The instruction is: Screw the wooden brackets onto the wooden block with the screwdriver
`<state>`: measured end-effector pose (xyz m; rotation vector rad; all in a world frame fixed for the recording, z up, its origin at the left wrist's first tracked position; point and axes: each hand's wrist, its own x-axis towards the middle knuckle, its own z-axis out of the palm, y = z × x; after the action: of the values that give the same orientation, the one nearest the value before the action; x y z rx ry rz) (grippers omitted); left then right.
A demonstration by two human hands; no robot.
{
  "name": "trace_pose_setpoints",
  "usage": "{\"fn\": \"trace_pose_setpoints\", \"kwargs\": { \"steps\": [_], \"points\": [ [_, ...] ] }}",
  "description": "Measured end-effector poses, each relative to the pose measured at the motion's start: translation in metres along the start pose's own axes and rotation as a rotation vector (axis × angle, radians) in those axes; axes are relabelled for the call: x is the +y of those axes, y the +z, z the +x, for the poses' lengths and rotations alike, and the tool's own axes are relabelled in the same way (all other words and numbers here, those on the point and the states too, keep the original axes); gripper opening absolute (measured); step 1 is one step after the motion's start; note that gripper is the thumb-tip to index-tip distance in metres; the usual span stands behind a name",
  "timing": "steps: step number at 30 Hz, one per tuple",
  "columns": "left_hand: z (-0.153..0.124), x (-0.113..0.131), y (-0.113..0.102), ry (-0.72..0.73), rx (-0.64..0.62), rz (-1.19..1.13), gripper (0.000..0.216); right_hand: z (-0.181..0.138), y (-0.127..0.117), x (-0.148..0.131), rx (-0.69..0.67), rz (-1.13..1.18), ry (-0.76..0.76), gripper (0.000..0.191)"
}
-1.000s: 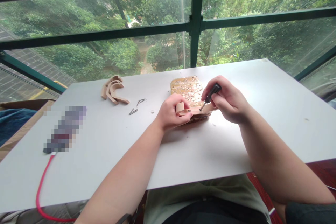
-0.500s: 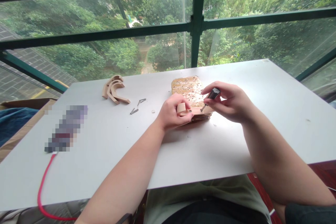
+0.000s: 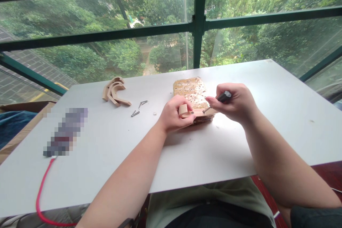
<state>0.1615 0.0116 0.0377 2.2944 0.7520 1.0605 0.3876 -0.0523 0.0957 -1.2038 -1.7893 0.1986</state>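
while the left hand (image 3: 175, 114) curls around the likely light, stiff wooden piece (image 3: 198, 113), the right hand (image 3: 235, 102) clasps the screwdriver handle (image 3: 223, 96), seemingly its surest hold.

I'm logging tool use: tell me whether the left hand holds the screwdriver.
No, the right hand holds the screwdriver; the left hand grips a pale wooden piece.

black-handled screwdriver (image 3: 223, 96), pale beige wooden piece (image 3: 183, 109), golden-brown dark-speckled block (image 3: 189, 86), white table (image 3: 208, 160), red cable (image 3: 40, 186), dark green window frame (image 3: 198, 25)
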Motion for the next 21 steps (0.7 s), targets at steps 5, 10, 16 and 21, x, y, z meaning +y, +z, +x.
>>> {"fn": "trace_pose_setpoints", "kwargs": {
  "steps": [5,10,16,21],
  "points": [
    [0.000,-0.001,0.001,0.000,0.005,-0.013,0.016,-0.002,0.009,0.001,0.052,0.092,0.013,0.012],
    [0.000,-0.001,0.000,0.005,0.007,-0.015,0.016,-0.005,0.011,0.009,-0.032,0.261,0.114,0.044],
    [0.000,0.000,0.000,0.006,0.000,-0.003,0.016,-0.004,0.004,0.008,-0.144,0.352,-0.012,0.014],
    [0.000,-0.001,0.000,0.007,0.000,-0.010,0.016,-0.004,-0.001,0.003,-0.177,0.372,-0.065,0.014]
  ]
}}
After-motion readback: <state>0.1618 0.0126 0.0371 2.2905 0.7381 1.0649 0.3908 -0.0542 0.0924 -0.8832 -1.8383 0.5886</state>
